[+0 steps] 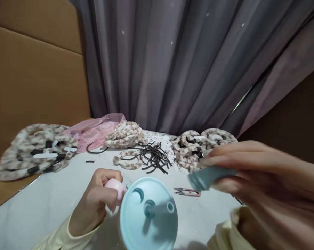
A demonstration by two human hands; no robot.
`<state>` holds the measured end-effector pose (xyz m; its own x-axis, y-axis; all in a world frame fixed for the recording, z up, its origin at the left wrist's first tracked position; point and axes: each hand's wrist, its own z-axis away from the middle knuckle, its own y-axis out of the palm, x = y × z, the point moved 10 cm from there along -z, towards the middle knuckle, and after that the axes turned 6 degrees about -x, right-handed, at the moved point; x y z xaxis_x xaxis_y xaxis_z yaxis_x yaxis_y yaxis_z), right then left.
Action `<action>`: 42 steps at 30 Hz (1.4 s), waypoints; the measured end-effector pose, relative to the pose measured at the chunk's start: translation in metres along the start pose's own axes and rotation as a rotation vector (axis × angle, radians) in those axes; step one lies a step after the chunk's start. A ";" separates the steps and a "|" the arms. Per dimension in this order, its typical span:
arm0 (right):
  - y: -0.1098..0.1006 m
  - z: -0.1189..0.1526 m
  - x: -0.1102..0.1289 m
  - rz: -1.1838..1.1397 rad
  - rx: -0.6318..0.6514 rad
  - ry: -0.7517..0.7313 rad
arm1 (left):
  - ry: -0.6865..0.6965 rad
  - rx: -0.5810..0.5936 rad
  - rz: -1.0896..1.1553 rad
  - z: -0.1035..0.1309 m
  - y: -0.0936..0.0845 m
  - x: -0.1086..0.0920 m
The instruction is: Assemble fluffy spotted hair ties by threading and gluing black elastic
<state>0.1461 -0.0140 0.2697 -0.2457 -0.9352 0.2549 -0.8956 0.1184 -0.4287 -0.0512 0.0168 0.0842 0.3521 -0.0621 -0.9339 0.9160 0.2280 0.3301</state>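
My left hand is closed around the pink handle of a tumbler. Its round light-blue lid faces up toward me, with a straw standing out of one hole and a second, round opening beside it. To the right, my right hand pinches a small blue-grey cap, held in the air apart from the lid. The tumbler's body is mostly hidden under the lid.
Pink-handled thread snips lie right of the tumbler. Behind are a pile of dark cords, a spotted fluffy band, and fluffy bundles at left, centre and right. A pink plastic bag lies before the curtain.
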 end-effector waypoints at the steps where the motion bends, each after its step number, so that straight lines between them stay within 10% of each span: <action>1: 0.005 -0.003 0.002 -0.044 -0.009 0.027 | 0.005 -0.024 -0.005 -0.002 -0.002 0.000; 13: 0.074 -0.003 0.008 -0.206 0.280 -0.019 | -0.009 -0.173 0.019 -0.013 -0.018 0.002; 42: 0.096 0.007 0.008 -0.258 0.406 -0.153 | -0.038 -0.065 0.023 -0.014 -0.013 -0.003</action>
<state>0.0607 -0.0124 0.2246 0.0489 -0.9588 0.2799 -0.6961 -0.2337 -0.6788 -0.0672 0.0279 0.0805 0.3814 -0.0929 -0.9197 0.8934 0.2926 0.3409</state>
